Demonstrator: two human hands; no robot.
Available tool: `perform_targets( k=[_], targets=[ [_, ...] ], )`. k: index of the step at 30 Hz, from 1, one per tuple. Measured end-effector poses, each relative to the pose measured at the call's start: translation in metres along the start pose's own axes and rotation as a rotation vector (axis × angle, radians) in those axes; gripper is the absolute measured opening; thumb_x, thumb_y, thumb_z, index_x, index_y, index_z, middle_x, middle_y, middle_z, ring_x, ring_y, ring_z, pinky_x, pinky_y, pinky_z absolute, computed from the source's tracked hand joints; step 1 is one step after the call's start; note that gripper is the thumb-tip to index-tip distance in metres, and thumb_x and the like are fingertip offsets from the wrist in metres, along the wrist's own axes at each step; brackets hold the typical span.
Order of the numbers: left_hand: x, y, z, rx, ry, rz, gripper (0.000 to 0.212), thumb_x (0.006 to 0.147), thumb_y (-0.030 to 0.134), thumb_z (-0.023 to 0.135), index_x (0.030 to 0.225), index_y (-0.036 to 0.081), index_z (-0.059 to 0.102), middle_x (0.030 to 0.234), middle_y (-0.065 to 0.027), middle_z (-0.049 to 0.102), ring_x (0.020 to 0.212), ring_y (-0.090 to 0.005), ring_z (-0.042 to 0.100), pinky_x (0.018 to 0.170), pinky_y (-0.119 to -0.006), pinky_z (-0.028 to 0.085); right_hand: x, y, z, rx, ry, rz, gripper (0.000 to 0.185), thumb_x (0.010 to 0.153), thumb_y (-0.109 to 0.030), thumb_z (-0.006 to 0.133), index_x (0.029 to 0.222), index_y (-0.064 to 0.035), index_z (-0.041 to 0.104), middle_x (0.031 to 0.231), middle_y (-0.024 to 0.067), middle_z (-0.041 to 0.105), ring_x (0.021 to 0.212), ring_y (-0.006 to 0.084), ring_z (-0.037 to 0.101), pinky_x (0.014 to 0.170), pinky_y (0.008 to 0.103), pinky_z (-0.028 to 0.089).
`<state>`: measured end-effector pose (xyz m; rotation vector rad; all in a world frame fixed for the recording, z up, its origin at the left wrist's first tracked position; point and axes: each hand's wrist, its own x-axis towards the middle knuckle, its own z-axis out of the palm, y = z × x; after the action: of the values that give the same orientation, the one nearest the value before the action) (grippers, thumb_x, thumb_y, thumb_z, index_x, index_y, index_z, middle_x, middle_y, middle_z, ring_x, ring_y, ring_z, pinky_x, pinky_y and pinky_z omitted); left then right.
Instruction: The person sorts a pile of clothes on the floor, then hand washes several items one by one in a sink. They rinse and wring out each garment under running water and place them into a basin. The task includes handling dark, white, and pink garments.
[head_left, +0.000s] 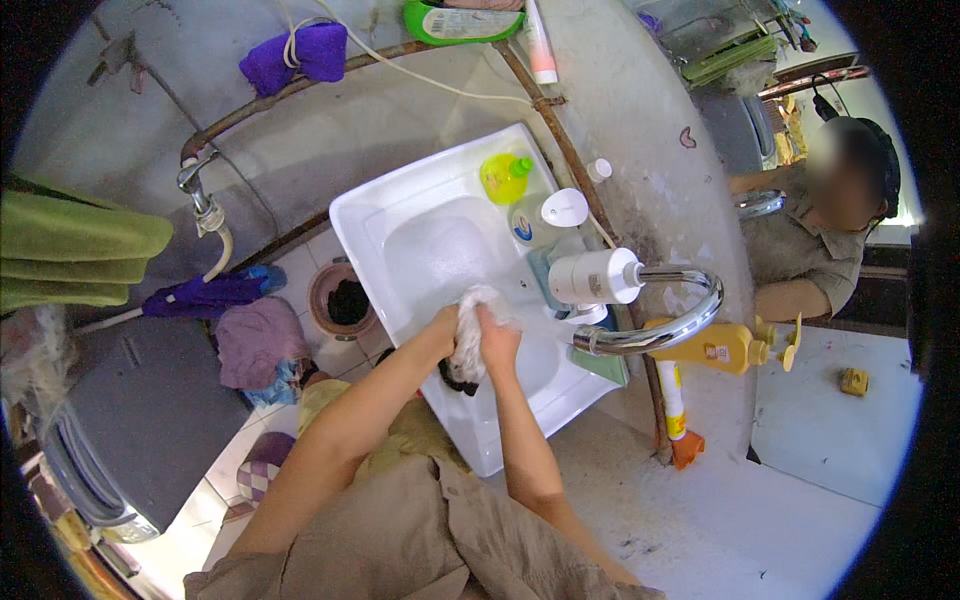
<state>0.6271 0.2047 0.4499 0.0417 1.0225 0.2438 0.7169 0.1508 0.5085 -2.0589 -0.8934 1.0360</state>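
A wet cloth (471, 341), whitish on top with a dark part hanging below, is bunched between both my hands over the white sink (360, 247). My left hand (444, 330) grips it from one side, its fingers partly hidden behind the folds. From the other side my right hand (501, 341) presses against the same cloth. Whether it is a sock or another garment cannot be told. Pale suds or cloudy water (442, 247) lie in the basin. Beside my right hand, spray seems to come from the chrome curved tap (686, 337).
A yellow-green bottle (501, 180) and a white cylindrical fitting (592, 276) stand along the sink's edge. A yellow pump bottle (709, 346) sits beyond the tap. Rusty pipes (251, 105) run along the wall. On the floor are a pink bucket (319, 300) and a heaped pinkish cloth (259, 341). A mirror (810, 180) reflects a person.
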Motion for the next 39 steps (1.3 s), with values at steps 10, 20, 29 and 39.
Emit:
perform_targets(
  k=[10, 20, 29, 39],
  targets=[
    [-0.063, 0.046, -0.02, 0.291, 0.072, 0.199, 0.084, 0.087, 0.028, 0.062, 0.149, 0.014, 0.006, 0.151, -0.0154, 0.016, 0.136, -0.0327, 0.025, 0.106, -0.047, 0.029, 0.014, 0.08, -0.016, -0.053, 0.098, -0.124, 0.029, 0.078, -0.015, 0.06, 0.104, -0.0033, 0.064, 0.099, 0.0202, 0.064, 0.094, 0.0375, 0.058, 0.088, 0.0406, 0.044],
    [-0.019, 0.0, -0.021, -0.442, -0.193, 0.156, 0.036, 0.1, 0.028, 0.037, 0.125, 0.004, 0.047, 0.121, -0.011, 0.055, 0.105, -0.0254, 0.055, 0.094, -0.041, 0.046, -0.067, 0.033, -0.003, -0.186, -0.002, -0.229, 0.071, 0.069, -0.038, 0.081, 0.112, 0.004, 0.043, 0.101, 0.0133, 0.047, 0.096, 0.0231, 0.048, 0.085, 0.0312, 0.041],
    [-0.064, 0.024, 0.008, -0.297, -0.22, 0.234, 0.046, 0.094, 0.024, 0.051, 0.135, 0.011, 0.035, 0.124, -0.0095, 0.051, 0.111, -0.0266, 0.052, 0.096, -0.043, 0.044, -0.037, 0.006, -0.02, 0.469, -0.502, 0.369, 0.08, 0.078, -0.041, 0.071, 0.135, 0.0029, 0.038, 0.127, 0.0136, 0.053, 0.117, 0.0237, 0.05, 0.1, 0.0324, 0.036],
    [-0.025, 0.025, -0.04, -0.141, 0.018, 0.3, 0.051, 0.071, -0.007, 0.054, 0.118, 0.005, 0.036, 0.109, -0.0158, 0.048, 0.101, -0.0299, 0.053, 0.084, -0.042, 0.051, -0.018, -0.005, -0.034, 0.651, -0.047, 0.275, 0.055, 0.069, -0.002, 0.069, 0.12, 0.0036, 0.049, 0.112, 0.0126, 0.059, 0.101, 0.023, 0.058, 0.085, 0.0325, 0.046]
  ],
)
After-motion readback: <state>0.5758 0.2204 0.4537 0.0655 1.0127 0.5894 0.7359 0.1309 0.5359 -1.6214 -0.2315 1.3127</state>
